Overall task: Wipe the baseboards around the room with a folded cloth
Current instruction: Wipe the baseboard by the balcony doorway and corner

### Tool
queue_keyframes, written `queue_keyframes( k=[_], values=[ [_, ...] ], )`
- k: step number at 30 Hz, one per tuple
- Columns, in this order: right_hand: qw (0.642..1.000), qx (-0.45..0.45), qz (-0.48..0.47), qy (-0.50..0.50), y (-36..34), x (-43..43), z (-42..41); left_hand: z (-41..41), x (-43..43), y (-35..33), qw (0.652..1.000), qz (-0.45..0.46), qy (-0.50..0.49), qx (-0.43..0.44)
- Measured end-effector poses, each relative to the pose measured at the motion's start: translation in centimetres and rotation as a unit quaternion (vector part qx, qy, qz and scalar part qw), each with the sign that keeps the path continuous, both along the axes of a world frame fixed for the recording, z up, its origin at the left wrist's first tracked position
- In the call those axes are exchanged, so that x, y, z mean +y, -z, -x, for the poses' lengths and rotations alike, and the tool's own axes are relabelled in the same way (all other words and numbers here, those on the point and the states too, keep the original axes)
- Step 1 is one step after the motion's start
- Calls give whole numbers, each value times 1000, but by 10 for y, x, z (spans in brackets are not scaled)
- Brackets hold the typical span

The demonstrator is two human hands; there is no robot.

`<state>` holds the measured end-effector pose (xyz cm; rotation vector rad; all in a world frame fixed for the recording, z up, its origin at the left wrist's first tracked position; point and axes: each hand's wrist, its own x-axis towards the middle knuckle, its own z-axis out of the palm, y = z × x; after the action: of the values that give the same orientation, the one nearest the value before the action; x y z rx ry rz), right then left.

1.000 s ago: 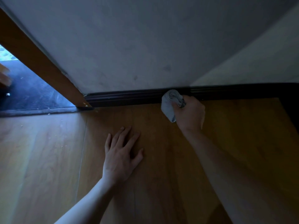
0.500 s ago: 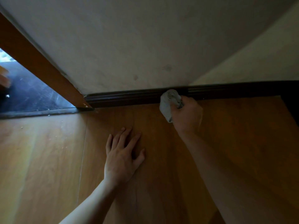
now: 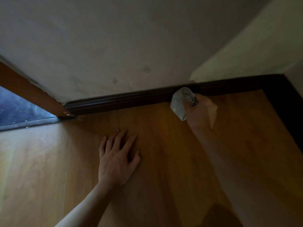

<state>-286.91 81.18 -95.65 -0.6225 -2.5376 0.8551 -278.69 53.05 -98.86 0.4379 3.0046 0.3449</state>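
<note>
Right hand (image 3: 199, 112) is gripping the bunched grey cloth (image 3: 180, 102), fingers curled round it, pressing it vs the dark baseboard (image 3: 118, 101) at the floor's far edge, near the rt corner. Left hand (image 3: 117, 158) is lying flat on the wood floor (image 3: 49, 169), fingers straight & spread.

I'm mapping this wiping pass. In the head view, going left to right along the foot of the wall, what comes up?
dark floor beyond the doorway → wooden door frame → dark baseboard → grey cloth → right hand gripping it → side-wall baseboard at the corner
</note>
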Motion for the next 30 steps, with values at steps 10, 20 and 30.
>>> queue_keyframes(
  k=[10,20,30],
  values=[
    [1000,12,11,-20,0,-3,1,0,5,-2,1000,13,-11,7],
    [1000,15,4,-20,2,5,0,0,5,-3,1000,20,-10,6],
    [1000,14,-8,3,2,-1,-2,1,4,-2,1000,26,-10,-1]
  ],
)
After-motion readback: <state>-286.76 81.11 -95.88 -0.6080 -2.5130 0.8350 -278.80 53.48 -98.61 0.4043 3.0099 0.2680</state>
